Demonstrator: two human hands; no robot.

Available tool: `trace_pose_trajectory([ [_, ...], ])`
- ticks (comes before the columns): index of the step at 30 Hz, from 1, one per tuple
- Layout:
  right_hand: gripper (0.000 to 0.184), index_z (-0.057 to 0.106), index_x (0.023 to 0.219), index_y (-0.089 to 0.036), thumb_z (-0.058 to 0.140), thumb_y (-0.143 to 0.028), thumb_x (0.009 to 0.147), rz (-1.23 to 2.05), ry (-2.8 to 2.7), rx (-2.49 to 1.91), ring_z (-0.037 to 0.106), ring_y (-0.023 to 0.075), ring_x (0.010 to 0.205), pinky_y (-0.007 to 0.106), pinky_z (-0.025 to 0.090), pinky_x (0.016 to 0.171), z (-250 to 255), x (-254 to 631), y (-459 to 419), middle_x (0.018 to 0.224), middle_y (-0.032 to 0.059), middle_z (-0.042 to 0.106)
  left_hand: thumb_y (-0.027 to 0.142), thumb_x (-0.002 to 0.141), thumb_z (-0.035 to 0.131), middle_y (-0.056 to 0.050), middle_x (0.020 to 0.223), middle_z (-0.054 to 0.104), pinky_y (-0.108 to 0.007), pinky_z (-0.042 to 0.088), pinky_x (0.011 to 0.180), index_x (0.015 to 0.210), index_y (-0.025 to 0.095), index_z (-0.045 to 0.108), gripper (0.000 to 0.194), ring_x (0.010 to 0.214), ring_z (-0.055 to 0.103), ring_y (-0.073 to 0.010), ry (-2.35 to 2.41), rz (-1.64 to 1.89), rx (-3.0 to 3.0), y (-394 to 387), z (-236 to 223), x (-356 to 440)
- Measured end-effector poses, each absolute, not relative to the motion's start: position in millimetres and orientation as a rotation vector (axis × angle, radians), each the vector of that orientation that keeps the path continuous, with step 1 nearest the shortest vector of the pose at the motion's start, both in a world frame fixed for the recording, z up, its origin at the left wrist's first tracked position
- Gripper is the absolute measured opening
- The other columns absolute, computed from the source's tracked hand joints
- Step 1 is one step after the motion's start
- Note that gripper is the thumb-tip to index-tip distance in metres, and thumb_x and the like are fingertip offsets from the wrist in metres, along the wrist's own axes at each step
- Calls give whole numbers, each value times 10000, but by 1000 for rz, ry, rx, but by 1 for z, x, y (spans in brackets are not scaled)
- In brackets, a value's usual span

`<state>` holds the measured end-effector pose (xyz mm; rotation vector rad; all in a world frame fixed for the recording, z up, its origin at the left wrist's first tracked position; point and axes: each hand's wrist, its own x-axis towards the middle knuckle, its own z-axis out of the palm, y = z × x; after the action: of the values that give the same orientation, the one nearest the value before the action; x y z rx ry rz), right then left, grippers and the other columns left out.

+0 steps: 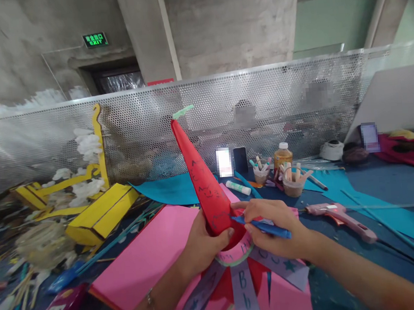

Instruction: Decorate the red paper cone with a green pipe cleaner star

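A tall red paper cone (pixel 206 185) leans up and to the left in front of me, with dark marks drawn on its side and a pale green strip (pixel 183 112) at its tip. My left hand (pixel 209 242) wraps around the cone's lower part, thumb across the front. In my right hand (pixel 273 223) is a blue marker (pixel 268 226), its tip at the cone's lower right side. Around the base runs a pink band (pixel 231 255) with lettering. Lilac paper strips (pixel 241 285) with letters and stars hang below it.
Pink sheets (pixel 143 258) lie under the work. A pink glue gun (pixel 342 218) rests at right. Behind stand cups of markers (pixel 294 182), a bottle (pixel 283 156), a glue stick (pixel 238 187) and phones (pixel 240 159). At left are a yellow box (pixel 101 214) and loose sticks (pixel 21 290).
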<state>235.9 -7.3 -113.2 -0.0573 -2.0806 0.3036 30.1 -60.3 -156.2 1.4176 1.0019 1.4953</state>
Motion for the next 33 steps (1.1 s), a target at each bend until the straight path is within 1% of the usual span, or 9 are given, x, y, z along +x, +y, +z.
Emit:
trace_pose_trajectory([
  [4, 180, 581, 927, -225, 599, -60, 858, 283, -2106, -72, 756, 237, 1077, 261, 608, 813, -114, 234, -6, 811, 38, 713, 335, 767, 842, -103, 1134, 726, -394, 576, 875, 1207, 155, 566, 550, 983, 683, -247, 976, 1499, 1409, -60, -157, 31],
  [8, 176, 548, 889, -235, 582, -66, 854, 281, -2119, -88, 763, 240, 1043, 274, 616, 795, -112, 234, -6, 788, 28, 685, 308, 767, 836, -104, 1133, 730, -393, 576, 882, 1204, 153, 571, 534, 992, 686, -249, 988, 1500, 1417, -59, -158, 30],
  [12, 175, 534, 871, -237, 571, -67, 848, 288, -2126, -91, 768, 239, 1008, 274, 615, 768, -111, 234, -6, 753, 16, 651, 307, 745, 845, -109, 1124, 733, -406, 581, 880, 1214, 145, 565, 569, 984, 690, -255, 1022, 1496, 1392, -59, -158, 30],
  [17, 187, 527, 872, -240, 564, -60, 834, 328, -2102, -111, 769, 232, 1003, 291, 606, 811, -112, 236, -5, 757, 9, 652, 321, 742, 855, -114, 1140, 734, -410, 580, 892, 1218, 148, 561, 586, 998, 697, -262, 995, 1495, 1361, -60, -158, 30],
  [20, 188, 526, 882, -244, 553, -65, 831, 393, -2092, -102, 762, 251, 1047, 308, 606, 815, -112, 237, -5, 763, 8, 657, 331, 759, 850, -114, 1149, 738, -400, 584, 883, 1205, 155, 563, 558, 1007, 705, -266, 988, 1492, 1379, -60, -157, 30],
  [24, 196, 557, 902, -239, 573, -58, 827, 424, -2108, -77, 743, 268, 1106, 344, 603, 872, -113, 237, -6, 803, 27, 689, 336, 768, 843, -110, 1134, 750, -396, 590, 873, 1183, 157, 571, 528, 1003, 715, -267, 1001, 1487, 1392, -61, -156, 30],
  [29, 205, 569, 910, -238, 595, -51, 830, 380, -2110, -76, 746, 245, 1091, 314, 606, 860, -114, 235, -6, 809, 30, 698, 343, 734, 867, -116, 1152, 747, -397, 591, 878, 1205, 156, 553, 595, 1013, 716, -273, 994, 1513, 1333, -62, -155, 32],
  [33, 197, 544, 894, -242, 579, -56, 841, 332, -2117, -70, 750, 235, 1079, 308, 607, 865, -111, 232, -7, 795, 20, 684, 339, 727, 864, -119, 1144, 749, -402, 587, 885, 1180, 154, 561, 576, 1018, 712, -276, 998, 1532, 1331, -62, -153, 33],
])
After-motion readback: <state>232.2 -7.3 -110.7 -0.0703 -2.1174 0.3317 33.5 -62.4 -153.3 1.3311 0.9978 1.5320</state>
